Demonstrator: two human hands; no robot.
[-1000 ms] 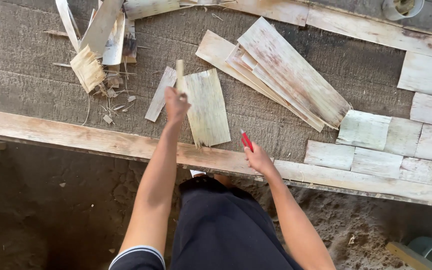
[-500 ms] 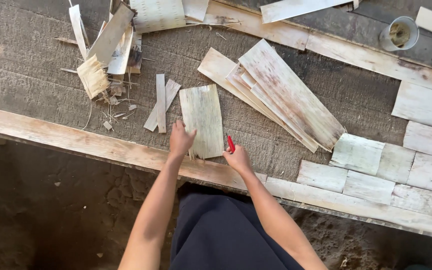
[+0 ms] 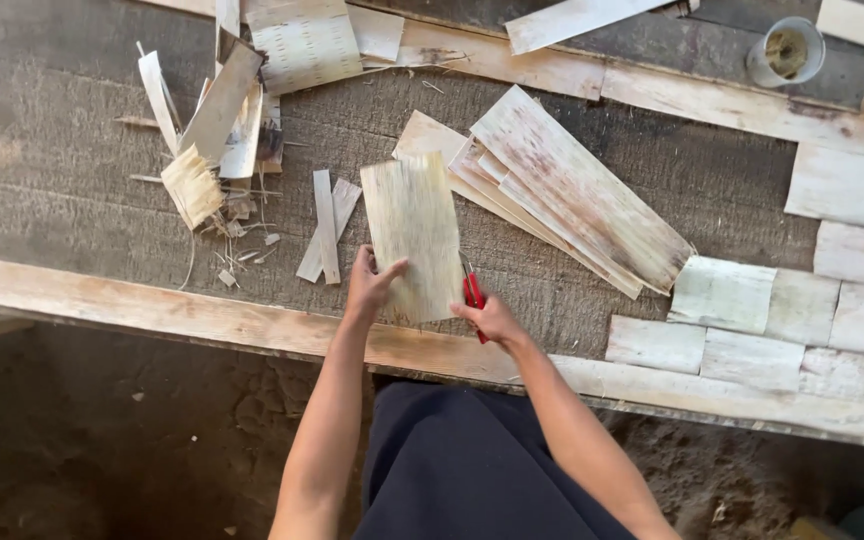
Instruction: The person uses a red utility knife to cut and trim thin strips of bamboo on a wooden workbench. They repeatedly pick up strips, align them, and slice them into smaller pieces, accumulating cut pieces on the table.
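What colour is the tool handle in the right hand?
Red, seen in the head view: the tool handle in the right hand.
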